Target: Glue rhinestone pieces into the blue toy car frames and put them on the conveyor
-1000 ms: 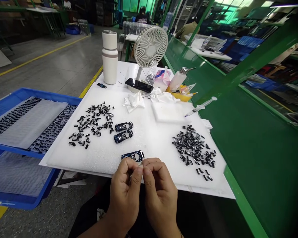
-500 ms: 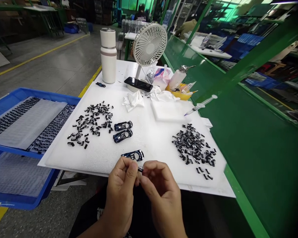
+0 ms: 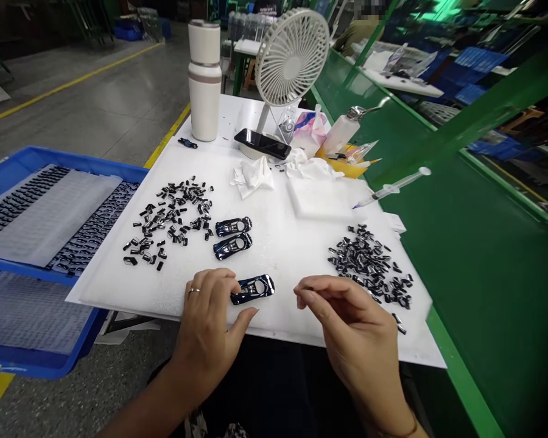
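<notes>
Beyond the counter (image 3: 296,249), shirt lettering (image 3: 268,9) blurs; your left hand (image 3: 210,316), spread at a toy car (image 3: 254,289), has parted from your right hand (image 3: 358,331), pinched, contents unclear.

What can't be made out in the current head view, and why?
In the head view:
- Nearest car: left end, behind the left hand.
- Right hand: anything pinched, hidden by its own fingers.
- Right-side pile: near edge, partly behind the right hand.
- Upper blue bin: cut off by left picture edge.
- Syringe: markings too small.
</notes>
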Motion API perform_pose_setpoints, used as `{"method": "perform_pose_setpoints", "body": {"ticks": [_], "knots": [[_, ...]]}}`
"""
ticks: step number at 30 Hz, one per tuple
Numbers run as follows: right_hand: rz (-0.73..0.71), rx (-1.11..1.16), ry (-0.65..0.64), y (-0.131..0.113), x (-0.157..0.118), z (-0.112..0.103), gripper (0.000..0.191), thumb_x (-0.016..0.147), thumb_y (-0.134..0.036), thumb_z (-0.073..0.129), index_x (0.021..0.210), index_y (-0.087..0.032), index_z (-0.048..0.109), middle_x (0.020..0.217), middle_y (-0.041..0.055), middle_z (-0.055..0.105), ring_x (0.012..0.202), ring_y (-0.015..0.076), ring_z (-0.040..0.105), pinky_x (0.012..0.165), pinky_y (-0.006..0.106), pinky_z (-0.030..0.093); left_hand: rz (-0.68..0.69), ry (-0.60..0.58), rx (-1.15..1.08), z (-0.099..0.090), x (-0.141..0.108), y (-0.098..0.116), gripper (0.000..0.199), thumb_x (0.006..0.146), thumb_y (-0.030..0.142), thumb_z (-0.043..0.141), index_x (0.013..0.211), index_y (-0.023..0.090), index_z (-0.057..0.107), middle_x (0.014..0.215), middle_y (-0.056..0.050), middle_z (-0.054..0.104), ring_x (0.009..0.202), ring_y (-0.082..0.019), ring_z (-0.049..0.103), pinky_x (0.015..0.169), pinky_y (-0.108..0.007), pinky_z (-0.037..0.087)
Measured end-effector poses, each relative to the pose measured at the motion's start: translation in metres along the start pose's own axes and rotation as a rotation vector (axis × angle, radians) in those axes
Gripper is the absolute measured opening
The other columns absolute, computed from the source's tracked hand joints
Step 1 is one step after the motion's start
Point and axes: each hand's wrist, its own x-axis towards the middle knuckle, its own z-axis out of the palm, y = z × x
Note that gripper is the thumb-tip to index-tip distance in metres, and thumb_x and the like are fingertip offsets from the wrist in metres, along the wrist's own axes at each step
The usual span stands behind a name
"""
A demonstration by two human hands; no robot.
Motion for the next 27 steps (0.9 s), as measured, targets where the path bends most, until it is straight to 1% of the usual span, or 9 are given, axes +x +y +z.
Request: {"method": "perform_pose_setpoints", "body": {"ticks": [2, 4, 5, 7, 11, 14, 16, 21, 27], "knots": [[-0.121, -0.138, -0.144, -0.001, 0.014, -0.001, 0.016, 0.084, -0.012, 0.065, 0.094, -0.024, 0.069, 0.085, 0.0008, 0.067, 0.075, 0.0111, 0.062, 0.065, 0.02, 0.051, 0.05, -0.074, 0.144, -0.001, 0.005, -0.006, 0.027, 0.083, 0.012, 0.065, 0.099, 0.019, 0.045, 0.107, -0.005, 0.056, 0.105, -0.026, 0.048, 0.087, -0.042, 0.036], [-0.216, -0.225, -0.287, -0.002, 0.027, 0.001, 0.02, 0.085, -0.01, 0.063, 0.097, -0.024, 0.069, 0.088, 0.0008, 0.068, 0.082, 0.0113, 0.063, 0.07, 0.02, 0.052, 0.063, -0.119, 0.172, -0.002, 0.01, -0.007, 0.029, 0.082, 0.008, 0.064, 0.1, 0.019, 0.043, 0.102, -0.004, 0.058, 0.101, -0.025, 0.049, 0.084, -0.04, 0.036], [-0.24, -0.255, -0.336, -0.002, 0.031, 0.003, 0.02, 0.086, -0.01, 0.062, 0.099, -0.023, 0.069, 0.089, 0.0005, 0.068, 0.082, 0.0107, 0.064, 0.07, 0.02, 0.052, 0.067, -0.133, 0.163, -0.002, 0.011, -0.008, 0.029, 0.082, 0.006, 0.063, 0.099, 0.019, 0.043, 0.1, -0.003, 0.058, 0.1, -0.024, 0.05, 0.083, -0.039, 0.036], [-0.238, -0.311, -0.381, -0.003, 0.038, 0.007, 0.016, 0.086, -0.011, 0.063, 0.096, -0.022, 0.068, 0.086, -0.0005, 0.068, 0.077, 0.0087, 0.063, 0.069, 0.018, 0.051, 0.07, -0.154, 0.13, -0.003, 0.014, -0.008, 0.03, 0.081, 0.005, 0.063, 0.098, 0.019, 0.043, 0.097, -0.002, 0.058, 0.098, -0.023, 0.05, 0.082, -0.038, 0.036], [-0.172, -0.34, -0.411, 0.002, 0.041, 0.011, 0.006, 0.085, -0.014, 0.065, 0.086, -0.021, 0.065, 0.079, -0.0024, 0.066, 0.07, 0.0077, 0.061, 0.064, 0.017, 0.05, 0.062, -0.173, 0.066, -0.006, 0.015, -0.01, 0.028, 0.082, 0.005, 0.061, 0.098, 0.019, 0.044, 0.095, -0.001, 0.058, 0.095, -0.021, 0.05, 0.082, -0.038, 0.036], [-0.151, -0.33, -0.401, 0.007, 0.041, 0.013, 0.006, 0.085, -0.015, 0.066, 0.086, -0.02, 0.066, 0.079, -0.0016, 0.067, 0.071, 0.0092, 0.061, 0.063, 0.019, 0.05, 0.04, -0.164, 0.033, -0.006, 0.015, -0.011, 0.026, 0.083, 0.007, 0.061, 0.099, 0.019, 0.045, 0.097, -0.001, 0.058, 0.095, -0.02, 0.051, 0.083, -0.037, 0.036], [-0.156, -0.328, -0.398, 0.01, 0.041, 0.016, 0.006, 0.085, -0.014, 0.065, 0.086, -0.02, 0.066, 0.081, -0.0002, 0.067, 0.073, 0.0105, 0.062, 0.065, 0.021, 0.051, 0.025, -0.154, 0.017, -0.005, 0.016, -0.012, 0.027, 0.082, 0.008, 0.062, 0.099, 0.019, 0.045, 0.096, 0.0, 0.058, 0.095, -0.019, 0.051, 0.083, -0.036, 0.035], [-0.177, -0.313, -0.404, 0.016, 0.039, 0.024, 0.011, 0.085, -0.014, 0.063, 0.09, -0.021, 0.07, 0.091, 0.0041, 0.068, 0.088, 0.0157, 0.064, 0.074, 0.027, 0.056, 0.029, -0.155, 0.022, -0.005, 0.018, -0.012, 0.024, 0.083, 0.009, 0.061, 0.098, 0.02, 0.044, 0.094, 0.0, 0.059, 0.093, -0.019, 0.052, 0.082, -0.036, 0.034], [-0.225, -0.374, -0.386, 0.021, 0.036, 0.028, 0.013, 0.086, -0.015, 0.062, 0.089, -0.022, 0.072, 0.089, 0.0055, 0.069, 0.086, 0.0193, 0.063, 0.071, 0.034, 0.056, 0.033, -0.156, 0.049, -0.005, 0.019, -0.011, 0.025, 0.083, 0.009, 0.061, 0.097, 0.019, 0.044, 0.093, 0.001, 0.06, 0.092, -0.019, 0.051, 0.081, -0.037, 0.034]]}}
